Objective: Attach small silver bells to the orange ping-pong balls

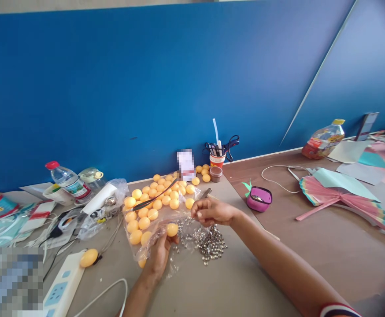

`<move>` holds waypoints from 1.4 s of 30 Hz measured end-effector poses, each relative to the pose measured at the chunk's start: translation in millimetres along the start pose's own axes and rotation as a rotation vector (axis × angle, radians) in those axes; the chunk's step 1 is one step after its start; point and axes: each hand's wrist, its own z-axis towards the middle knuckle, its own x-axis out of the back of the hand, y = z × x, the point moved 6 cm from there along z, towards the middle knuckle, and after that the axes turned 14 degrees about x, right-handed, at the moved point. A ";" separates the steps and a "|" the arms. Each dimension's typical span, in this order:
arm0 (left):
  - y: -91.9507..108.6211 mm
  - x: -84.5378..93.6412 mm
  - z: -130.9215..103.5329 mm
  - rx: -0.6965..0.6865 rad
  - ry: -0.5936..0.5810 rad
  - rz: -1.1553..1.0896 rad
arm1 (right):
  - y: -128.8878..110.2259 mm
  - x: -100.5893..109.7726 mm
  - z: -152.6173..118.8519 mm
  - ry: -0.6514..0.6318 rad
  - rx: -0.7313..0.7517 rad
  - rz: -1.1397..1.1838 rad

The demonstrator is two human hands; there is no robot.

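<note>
The left hand (161, 253) has its fingers curled around an orange ball (172, 229), closed on it at the near edge of a clear plastic bag (139, 251) with more orange balls. To its right, the right hand (214, 211) is held with bent fingers drawn together; whether they pinch anything is too small to tell. Just near of it, a pile of small shiny beads (212, 244) lies on the desk (192, 286). Farther right sits a purple pouch (259, 199), and a red paper cup (216, 160) holding pens stands on the far side.
</note>
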 end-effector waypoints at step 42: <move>-10.9 6.7 -3.6 -0.013 -0.103 0.206 | -11.5 92.6 -7.3 0.469 -0.265 -1.688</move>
